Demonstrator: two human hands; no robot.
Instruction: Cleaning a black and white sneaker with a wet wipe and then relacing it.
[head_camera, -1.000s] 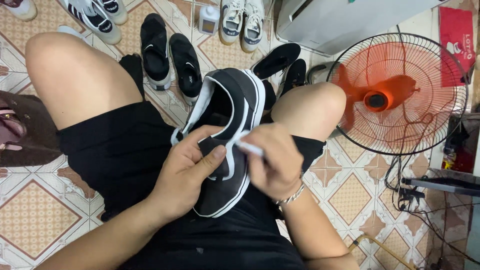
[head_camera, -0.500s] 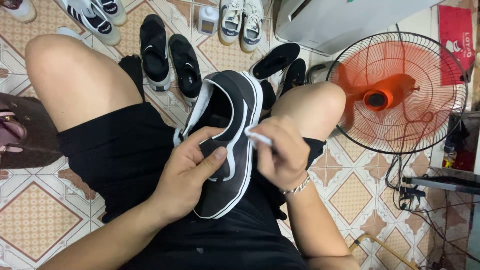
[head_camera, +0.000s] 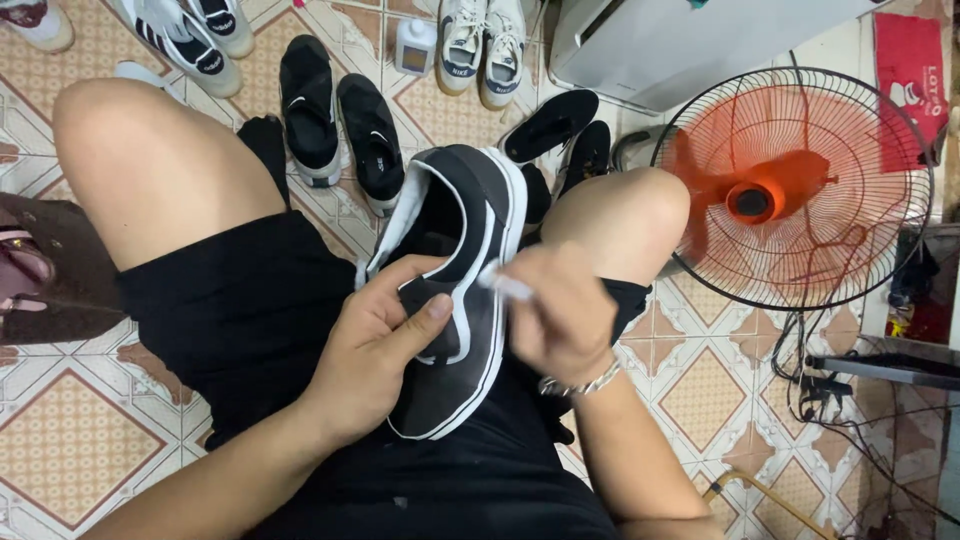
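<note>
**Shoe on lap, both hands on it**

Black sneaker (head_camera: 460, 300) with white trim lies on lap between the knees, toe toward body. Left hand (head_camera: 375, 350) wraps its side, thumb pressed across the upper. Right hand (head_camera: 560, 315) closed around a small white stick-like tool (head_camera: 508, 287), tip at the shoe's white edge. Blurred, can't tell what the tool is. Orange fan (head_camera: 790, 190) to the right, black slip-on pair (head_camera: 340, 125) on tiled floor (head_camera: 60, 440) ahead.

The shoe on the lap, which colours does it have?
Black shoe with white stripe and sole edge; head view.
</note>
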